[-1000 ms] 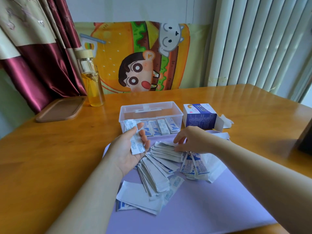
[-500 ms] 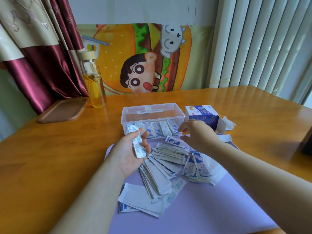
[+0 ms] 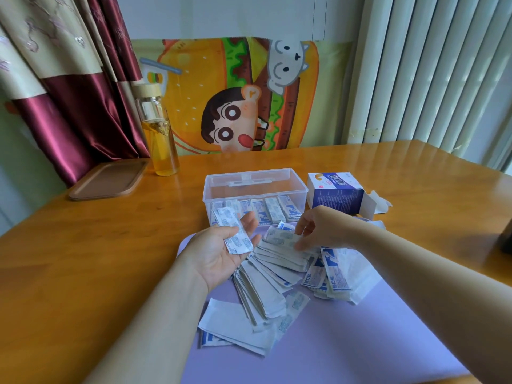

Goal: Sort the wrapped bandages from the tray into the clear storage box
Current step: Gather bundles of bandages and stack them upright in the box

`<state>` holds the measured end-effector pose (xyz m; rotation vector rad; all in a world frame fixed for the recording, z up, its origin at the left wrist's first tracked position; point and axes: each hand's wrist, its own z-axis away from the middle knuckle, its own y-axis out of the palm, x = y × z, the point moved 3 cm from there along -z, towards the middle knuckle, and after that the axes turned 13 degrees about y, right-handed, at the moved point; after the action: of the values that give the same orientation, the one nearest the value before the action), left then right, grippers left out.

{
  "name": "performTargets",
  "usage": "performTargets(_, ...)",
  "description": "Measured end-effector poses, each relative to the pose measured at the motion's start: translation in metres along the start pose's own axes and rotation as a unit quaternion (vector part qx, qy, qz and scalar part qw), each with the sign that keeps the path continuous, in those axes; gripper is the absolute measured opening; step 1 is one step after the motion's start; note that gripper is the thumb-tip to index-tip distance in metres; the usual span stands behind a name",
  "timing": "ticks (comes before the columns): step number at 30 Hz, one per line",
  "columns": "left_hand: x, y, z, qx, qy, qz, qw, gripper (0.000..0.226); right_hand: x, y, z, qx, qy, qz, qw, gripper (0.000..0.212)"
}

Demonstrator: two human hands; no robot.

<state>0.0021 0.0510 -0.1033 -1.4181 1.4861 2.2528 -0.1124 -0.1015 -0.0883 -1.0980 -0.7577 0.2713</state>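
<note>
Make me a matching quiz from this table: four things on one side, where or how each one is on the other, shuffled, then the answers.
1 bottle
2 clear storage box
3 blue carton
4 left hand

A on its side, flap open
B palm up, holding wrapped bandages
C row of bandages inside
D upright beside the curtain

Pairs: 1-D, 2-C, 3-A, 4-B

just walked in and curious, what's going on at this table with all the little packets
A person is sorting wrapped bandages. The left hand holds a few bandages in its palm, while the right hand pinches a single bandage off the loose pile on the lilac tray. The clear storage box behind the pile is open, with a row of bandages already standing along its front wall. Most of the pile is not yet moved.
</note>
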Motion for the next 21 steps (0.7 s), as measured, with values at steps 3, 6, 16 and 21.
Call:
performTargets(3,-0.001,0.002,0.001,0.017,0.01,-0.023,1.0,0.037,-0.003,-0.002,0.002,-0.006,0.0,-0.009,1.0,0.016)
performTargets(6,0.0,0.002,0.002,0.023,0.012,-0.036,0.999,0.038,-0.006,-0.003,0.003,-0.002,0.006,-0.013,1.0,0.014)
performTargets(16,0.001,0.004,0.002,0.012,0.033,-0.046,0.998,0.028,0.02,-0.016,0.022,-0.053,-0.034,-0.375,0.925,0.006)
performTargets(21,0.003,0.009,0.005,0.038,-0.012,-0.049,0.998,0.027,0.055,0.024,0.028,-0.049,-0.074,-0.347,0.934,0.016)
